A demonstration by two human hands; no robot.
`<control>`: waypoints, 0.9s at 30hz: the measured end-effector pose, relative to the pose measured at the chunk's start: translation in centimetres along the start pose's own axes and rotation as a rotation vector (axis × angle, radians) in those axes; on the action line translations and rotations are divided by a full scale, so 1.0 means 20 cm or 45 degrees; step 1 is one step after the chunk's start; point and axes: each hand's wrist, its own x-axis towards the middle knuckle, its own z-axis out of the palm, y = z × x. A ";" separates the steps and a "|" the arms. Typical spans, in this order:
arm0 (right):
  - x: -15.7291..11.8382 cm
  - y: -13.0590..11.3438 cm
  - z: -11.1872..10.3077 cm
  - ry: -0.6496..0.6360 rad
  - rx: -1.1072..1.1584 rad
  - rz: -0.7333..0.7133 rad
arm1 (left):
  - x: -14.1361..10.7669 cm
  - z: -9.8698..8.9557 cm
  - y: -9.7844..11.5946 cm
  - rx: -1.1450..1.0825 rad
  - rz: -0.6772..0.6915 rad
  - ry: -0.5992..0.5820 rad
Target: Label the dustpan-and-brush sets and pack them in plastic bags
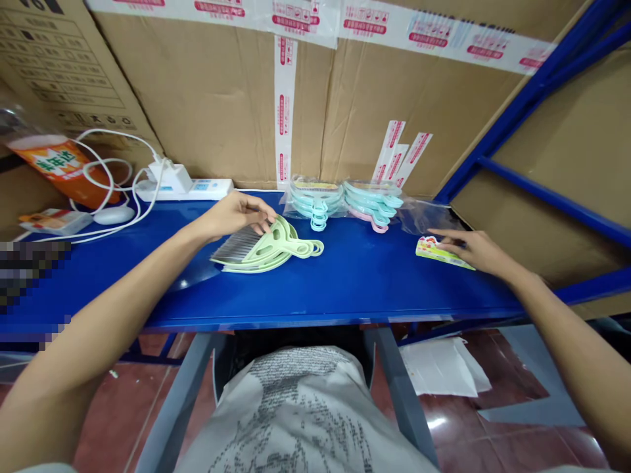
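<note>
On the blue tabletop to the left of centre lies a pale green dustpan point(269, 259) with a matching hand brush point(241, 244) nested in it, bristles to the left and handles to the right. My left hand point(246, 215) grips the upper edge of this set, thumb and fingers bent. At the right, the fingertips of my right hand point(473, 249) pinch a yellow-green printed card point(441, 253), which looks like part of a small stack lying on the table. The index finger stretches out above it.
Bagged light blue dustpan sets point(318, 197) stand at the back, beside another pile point(372, 200) with a pink handle. Clear plastic film point(426, 217) lies near my right hand. A power strip point(211, 189), white cables and an orange bottle point(64, 164) occupy the left. Blue frame bars point(552, 223) edge the right.
</note>
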 end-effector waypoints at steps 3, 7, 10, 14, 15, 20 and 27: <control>0.00 -0.01 0.00 -0.096 -0.115 0.014 | 0.00 -0.01 0.01 0.018 0.003 0.019; -0.05 -0.22 -0.02 0.206 -0.577 0.004 | 0.00 -0.01 0.01 0.032 0.012 0.040; -0.07 -0.55 -0.01 0.346 -0.380 -0.301 | 0.01 -0.02 -0.01 0.077 0.040 0.045; 0.04 -1.02 0.07 0.221 -0.117 -0.724 | 0.02 -0.07 -0.04 0.298 0.116 0.094; 0.09 -1.11 0.10 0.218 -0.100 -0.787 | 0.03 -0.09 -0.05 0.421 0.140 0.124; 0.29 -1.37 0.25 0.296 -0.023 -0.917 | 0.05 -0.20 -0.09 1.000 0.176 0.205; 0.39 -1.43 0.31 0.149 0.332 -0.958 | 0.07 -0.28 -0.17 1.215 0.159 0.061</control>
